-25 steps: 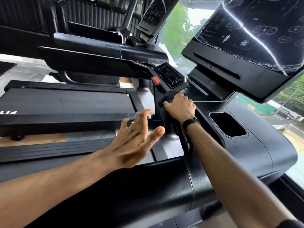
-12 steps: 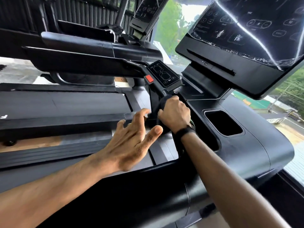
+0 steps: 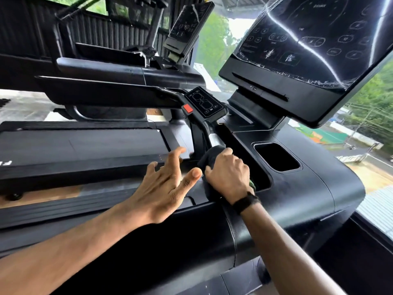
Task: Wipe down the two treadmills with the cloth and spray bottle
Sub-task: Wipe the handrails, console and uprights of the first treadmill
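Two hands work at the near treadmill [image 3: 308, 188]. Her right hand [image 3: 228, 173] grips a dark cloth [image 3: 209, 158] wrapped round the handlebar [image 3: 214, 139], just below its small control pad [image 3: 205, 104] with the red stop button [image 3: 188, 108]. Beside it, the left hand [image 3: 165, 186] hovers with fingers spread and slack, holding nothing. A second treadmill [image 3: 85, 145] stands beyond.

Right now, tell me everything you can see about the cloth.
The cloth is black, soft and bunched, wrapped around the treadmill's handlebar grip just below its bare silver section. The right hand grips it, fingers curled over the top, so only folds at the hand's upper left and a strip beneath the palm show. A green scrap peeks out by the wrist; whether it belongs to the cloth is unclear. The left hand hovers beside it.
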